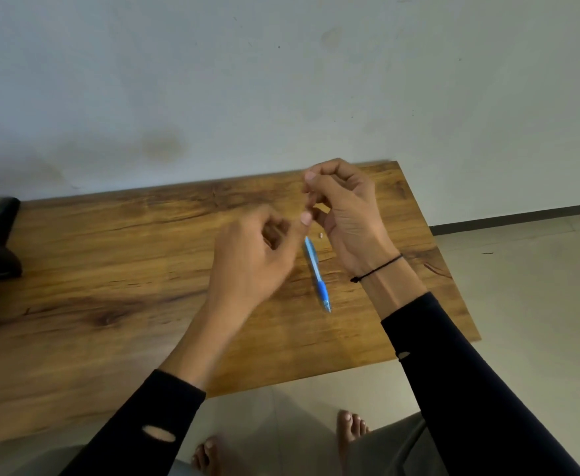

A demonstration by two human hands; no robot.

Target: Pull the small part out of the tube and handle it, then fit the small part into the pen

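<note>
Both hands meet above the desk [110, 269]: the right hand [345, 218] curls its grip round something too small to identify, the left hand [254, 259] blurs, fingers bent, its hold unclear. The blue pen [317, 274] lies on the desk just beneath, a tiny white piece [321, 235] beside it; looks midway through pen work. No containers in sight

Before me stands a wooden table [117, 255] with a dark-streaked, knotty grain, set against a pale grey-green wall [281, 80] that carries several brownish stains. A dark skirting strip [522, 218] runs along the wall's foot at right. The floor [529, 304] is pale tile; light is dim and even
</note>
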